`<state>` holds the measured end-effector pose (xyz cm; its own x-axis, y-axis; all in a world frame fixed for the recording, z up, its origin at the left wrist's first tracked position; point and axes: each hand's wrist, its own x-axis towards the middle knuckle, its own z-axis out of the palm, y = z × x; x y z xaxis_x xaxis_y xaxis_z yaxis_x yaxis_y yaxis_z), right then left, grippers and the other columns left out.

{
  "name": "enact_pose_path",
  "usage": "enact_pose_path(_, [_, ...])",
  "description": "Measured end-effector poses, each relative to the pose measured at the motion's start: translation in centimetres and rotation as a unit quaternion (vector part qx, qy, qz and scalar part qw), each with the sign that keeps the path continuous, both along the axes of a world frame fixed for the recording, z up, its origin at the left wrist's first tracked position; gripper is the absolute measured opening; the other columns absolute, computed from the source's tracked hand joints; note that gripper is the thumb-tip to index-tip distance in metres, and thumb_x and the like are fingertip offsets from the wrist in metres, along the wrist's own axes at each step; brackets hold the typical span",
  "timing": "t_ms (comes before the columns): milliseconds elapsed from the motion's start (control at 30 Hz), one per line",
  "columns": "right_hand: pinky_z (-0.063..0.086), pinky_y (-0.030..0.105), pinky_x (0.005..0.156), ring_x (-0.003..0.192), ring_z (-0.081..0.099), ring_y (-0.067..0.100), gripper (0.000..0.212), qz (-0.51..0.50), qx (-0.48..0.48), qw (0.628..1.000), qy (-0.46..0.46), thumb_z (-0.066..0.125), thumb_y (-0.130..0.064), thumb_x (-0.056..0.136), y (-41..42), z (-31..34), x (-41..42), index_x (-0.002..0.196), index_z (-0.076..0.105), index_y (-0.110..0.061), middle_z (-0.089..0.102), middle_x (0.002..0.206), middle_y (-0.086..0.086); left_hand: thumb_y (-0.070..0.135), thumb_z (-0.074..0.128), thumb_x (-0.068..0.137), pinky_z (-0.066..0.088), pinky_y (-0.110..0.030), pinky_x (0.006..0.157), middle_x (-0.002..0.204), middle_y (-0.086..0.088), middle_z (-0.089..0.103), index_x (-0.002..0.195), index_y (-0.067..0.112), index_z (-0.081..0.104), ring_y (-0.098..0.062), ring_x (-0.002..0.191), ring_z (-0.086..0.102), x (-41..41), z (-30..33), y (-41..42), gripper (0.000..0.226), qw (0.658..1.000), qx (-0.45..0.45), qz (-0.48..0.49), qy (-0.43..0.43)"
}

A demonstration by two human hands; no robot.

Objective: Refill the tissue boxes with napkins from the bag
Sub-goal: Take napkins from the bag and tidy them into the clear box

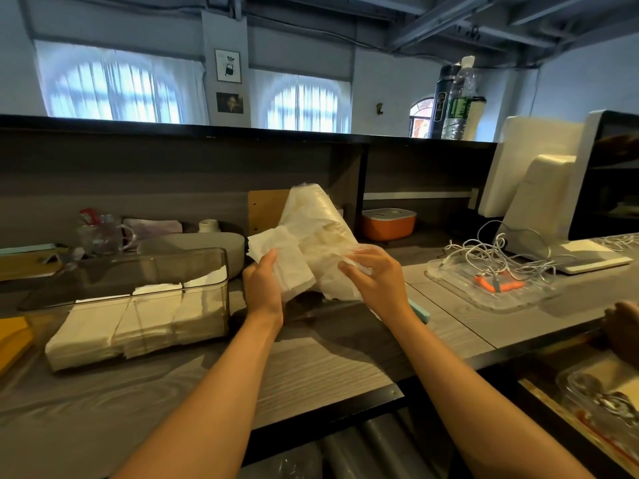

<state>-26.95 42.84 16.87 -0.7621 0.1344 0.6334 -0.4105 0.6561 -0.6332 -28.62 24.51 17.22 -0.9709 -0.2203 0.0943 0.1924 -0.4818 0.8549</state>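
gripping white napkins (276,257) beside crinkled translucent bag (321,223).

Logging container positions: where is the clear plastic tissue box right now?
In the head view, the clear plastic tissue box sits on the grey counter, left of the left hand.

1. We see daylight pour through two arched, curtained windows (117,89) at the back, blown out to a bluish white.
2. We find the room dim by contrast; the shelf recess (415,174) under the counter top sits in deep shadow.
3. We note soft shadows on the desk (311,368) beneath the forearms.
4. We notice wide-angle bending of straight lines toward the edges.
5. We see slight softness at the lower right corner.
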Motion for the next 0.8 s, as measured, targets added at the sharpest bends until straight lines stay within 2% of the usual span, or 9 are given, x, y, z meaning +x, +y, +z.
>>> enact_pose_path(100, [0.053, 0.032, 0.090, 0.100, 0.064, 0.008, 0.030, -0.017, 0.011, 1.000, -0.021, 0.068, -0.041, 0.088, -0.3, 0.1, 0.2, 0.110, 0.075, -0.022, 0.073, 0.111, -0.004, 0.031, 0.057, 0.097, 0.056, -0.040, 0.084, 0.118, -0.008, 0.065, 0.125, 0.016, 0.058, -0.025, 0.107, 0.064, 0.4, 0.1, -0.1, 0.032, 1.000, 0.016, -0.007, 0.022])
enact_pose_path(233, [0.054, 0.036, 0.091, 0.099, 0.064, 0.009, 0.031, -0.008, 0.004, 0.999, -0.049, 0.066, -0.040, 0.090, -0.5, 0.5, 0.7, 0.113, 0.074, -0.021, 0.072, 0.113, -0.003, 0.030, 0.054, 0.097, 0.054, -0.049, 0.092, 0.118, -0.009, 0.065, 0.107, 0.027, 0.060, -0.030, 0.108, 0.064, 1.1, 0.0, -0.1, 0.012, 0.998, 0.023, -0.063, 0.013])
enact_pose_path(300, [0.049, 0.031, 0.094, 0.102, 0.059, 0.009, 0.027, -0.002, -0.004, 0.999, -0.035, 0.069, -0.032, 0.090, -0.6, 0.7, 1.3, 0.111, 0.074, -0.017, 0.070, 0.118, 0.001, 0.030, 0.055, 0.097, 0.051, -0.052, 0.099, 0.117, -0.009, 0.066, 0.103, 0.028, 0.061, -0.031, 0.110, 0.063, 0.9, -0.1, -0.3, 0.009, 0.997, 0.035, -0.061, 0.012])
enact_pose_path(367, [0.044, 0.026, 0.094, 0.107, 0.060, 0.013, 0.029, -0.035, 0.032, 0.999, -0.017, 0.068, -0.033, 0.090, -0.6, 0.4, 1.5, 0.114, 0.073, -0.016, 0.068, 0.121, 0.003, 0.031, 0.055, 0.097, 0.049, -0.052, 0.101, 0.116, -0.008, 0.065, 0.103, 0.028, 0.061, -0.030, 0.111, 0.062, 0.9, 0.0, -0.3, 0.009, 0.996, 0.035, -0.076, 0.006])
enact_pose_path(433, [0.044, 0.024, 0.095, 0.110, 0.061, 0.015, 0.040, -0.100, 0.100, 0.989, -0.045, 0.061, -0.043, 0.092, -0.6, 0.0, 1.8, 0.123, 0.067, -0.019, 0.067, 0.122, 0.001, 0.033, 0.054, 0.097, 0.051, -0.052, 0.099, 0.117, -0.010, 0.065, 0.106, 0.026, 0.060, -0.031, 0.111, 0.062, 1.1, -0.2, 0.0, 0.012, 0.993, 0.029, -0.111, -0.004])
enact_pose_path(467, [0.045, 0.024, 0.093, 0.108, 0.063, 0.016, 0.043, -0.128, 0.126, 0.983, -0.045, 0.058, -0.047, 0.092, -0.6, -0.2, 2.0, 0.125, 0.066, -0.019, 0.068, 0.121, 0.000, 0.033, 0.055, 0.097, 0.052, -0.053, 0.098, 0.118, -0.011, 0.065, 0.108, 0.025, 0.060, -0.032, 0.111, 0.063, 1.3, -0.3, 0.2, 0.015, 0.992, 0.022, -0.125, -0.007])
enact_pose_path(600, [0.047, 0.023, 0.064, 0.074, 0.071, 0.021, 0.032, -0.135, 0.140, 0.973, 0.125, 0.064, -0.039, 0.092, -0.5, 0.2, 3.1, 0.112, 0.073, -0.016, 0.076, 0.091, 0.005, 0.042, 0.066, 0.086, 0.053, -0.055, 0.096, 0.126, -0.012, 0.064, 0.126, 0.022, 0.057, -0.032, 0.114, 0.063, 1.7, -0.3, 0.2, 0.045, 0.990, 0.018, -0.139, -0.020])
enact_pose_path(733, [0.044, 0.024, 0.068, 0.081, 0.070, 0.025, 0.033, -0.140, 0.201, 0.966, 0.079, 0.056, -0.035, 0.098, -0.6, 0.2, 2.9, 0.119, 0.067, -0.013, 0.074, 0.099, 0.009, 0.038, 0.061, 0.093, 0.053, -0.051, 0.095, 0.124, -0.009, 0.067, 0.129, 0.022, 0.059, -0.030, 0.114, 0.064, 1.9, -0.3, 0.2, 0.040, 0.989, 0.016, -0.144, -0.015])
enact_pose_path(800, [0.041, 0.019, 0.069, 0.082, 0.068, 0.021, 0.032, -0.147, 0.164, 0.973, 0.063, 0.054, -0.034, 0.099, -0.5, 0.5, 2.3, 0.117, 0.068, -0.012, 0.074, 0.100, 0.008, 0.036, 0.058, 0.095, 0.053, -0.048, 0.095, 0.121, -0.009, 0.068, 0.120, 0.022, 0.062, -0.029, 0.111, 0.064, 1.8, -0.3, 0.0, 0.029, 0.992, 0.022, -0.125, -0.021])
